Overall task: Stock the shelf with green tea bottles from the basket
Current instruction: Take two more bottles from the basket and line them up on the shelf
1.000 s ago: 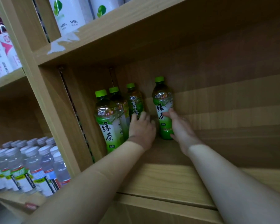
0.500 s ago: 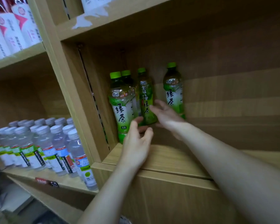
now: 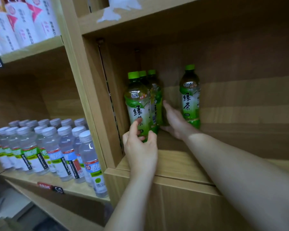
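Wooden shelf [image 3: 173, 161]: green tea bottles [image 3: 156, 104] line its left wall. My left hand [image 3: 141, 148], fingers loose, steadies the front bottle [image 3: 137, 104]. My right hand [image 3: 176, 122], flat and empty, lies beside a lone bottle [image 3: 190, 100], likely to slide it closer.

Four green tea bottles [image 3: 137, 105] stand on the shelf [image 3: 173, 164]: three in a file at 9 o'clock and one lone bottle [image 3: 189, 97] at 3 o'clock. Two hands: the left hand [image 3: 140, 147] and the right hand [image 3: 175, 120]. Well over a dozen water bottles [image 3: 65, 155] at 8 o'clock, too crowded to count exactly. Two black price tags [image 3: 58, 190].
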`<move>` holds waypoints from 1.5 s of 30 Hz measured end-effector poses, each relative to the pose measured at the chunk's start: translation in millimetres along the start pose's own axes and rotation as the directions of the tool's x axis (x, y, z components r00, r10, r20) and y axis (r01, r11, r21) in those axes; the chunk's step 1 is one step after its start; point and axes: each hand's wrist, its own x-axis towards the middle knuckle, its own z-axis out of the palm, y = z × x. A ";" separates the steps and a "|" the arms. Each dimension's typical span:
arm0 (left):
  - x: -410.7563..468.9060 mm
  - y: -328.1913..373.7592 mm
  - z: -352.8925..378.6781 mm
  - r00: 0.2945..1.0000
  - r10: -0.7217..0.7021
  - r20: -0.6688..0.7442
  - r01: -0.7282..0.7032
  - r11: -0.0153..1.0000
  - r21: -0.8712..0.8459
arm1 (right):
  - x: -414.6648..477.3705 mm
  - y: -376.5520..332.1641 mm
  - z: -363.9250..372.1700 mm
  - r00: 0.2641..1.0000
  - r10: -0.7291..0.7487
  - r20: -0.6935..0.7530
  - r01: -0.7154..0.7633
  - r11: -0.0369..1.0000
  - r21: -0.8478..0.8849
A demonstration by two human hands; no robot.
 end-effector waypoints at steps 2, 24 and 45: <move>-0.1 1.1 -0.1 1.000 -0.005 0.003 0.005 1.000 -0.009 | 1.8 0.1 1.7 0.999 0.028 0.041 -0.029 0.999 0.028; -2.6 -2.2 -21.1 0.932 0.102 0.348 -0.316 0.697 0.644 | -13.4 -15.9 2.5 0.996 -0.033 0.088 0.053 0.970 -0.239; 5.5 -11.2 -24.5 0.915 0.187 0.358 -0.364 0.764 0.533 | 1.8 -0.5 -72.8 0.905 -0.205 -0.372 0.084 0.945 -0.316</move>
